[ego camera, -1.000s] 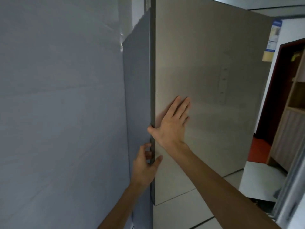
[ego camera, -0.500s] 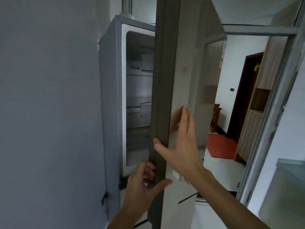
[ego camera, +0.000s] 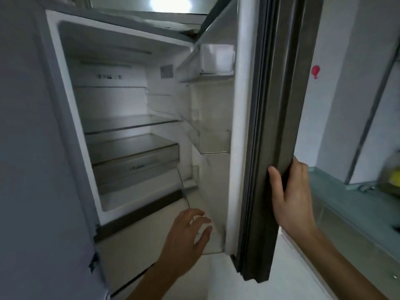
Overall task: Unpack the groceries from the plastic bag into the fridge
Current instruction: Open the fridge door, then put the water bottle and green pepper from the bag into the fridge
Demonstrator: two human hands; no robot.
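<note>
The fridge point(ego camera: 71, 118) stands open in front of me, its glass shelves point(ego camera: 129, 124) and clear drawer point(ego camera: 138, 165) bare. Its grey door point(ego camera: 266, 131) is swung out to the right, edge toward me, with transparent door bins point(ego camera: 214, 139) inside. My right hand point(ego camera: 290, 195) grips the door's outer edge, thumb on the dark seal and fingers wrapped behind. My left hand point(ego camera: 186, 232) hovers free below the compartment, fingers loosely spread, holding nothing. No plastic bag or groceries show clearly in view.
A grey wall point(ego camera: 23, 148) closes off the left side. A glass-topped counter point(ego camera: 355, 204) runs along the right, with a blurred yellow-green object point(ego camera: 391, 176) at its far edge. A red sticker point(ego camera: 315, 71) sits on the door's outer face. White floor tiles lie below.
The door has swung from nearly shut to wide open. My right hand went from flat on the door face to gripping its edge. My left hand let go of the edge.
</note>
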